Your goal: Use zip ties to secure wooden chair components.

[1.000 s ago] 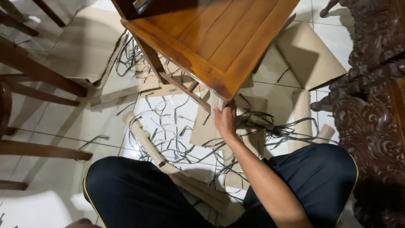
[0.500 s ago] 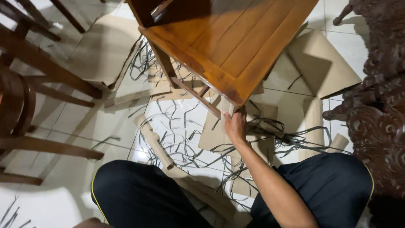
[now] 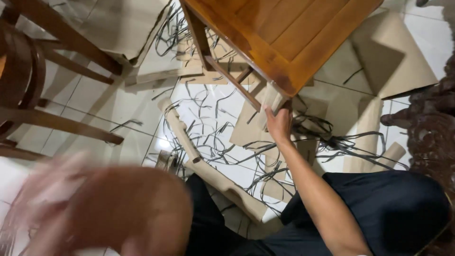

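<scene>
Right hand (image 3: pixel 278 124) on wrapped chair leg (image 3: pixel 271 98) — gripping

White glossy floor tiles (image 3: pixel 118 114) are covering the room and reflecting a bright patch of overhead light near the centre. Flat cardboard sheets (image 3: pixel 388 57) are lying across the tiles, with a long cardboard strip (image 3: pixel 182 135) and black plastic straps (image 3: pixel 213 123) spreading among them. Dark wooden chair legs (image 3: pixel 61 42) are slanting in along the left edge. A carved dark wooden furniture piece (image 3: pixel 431 128) is standing at the right edge.
</scene>
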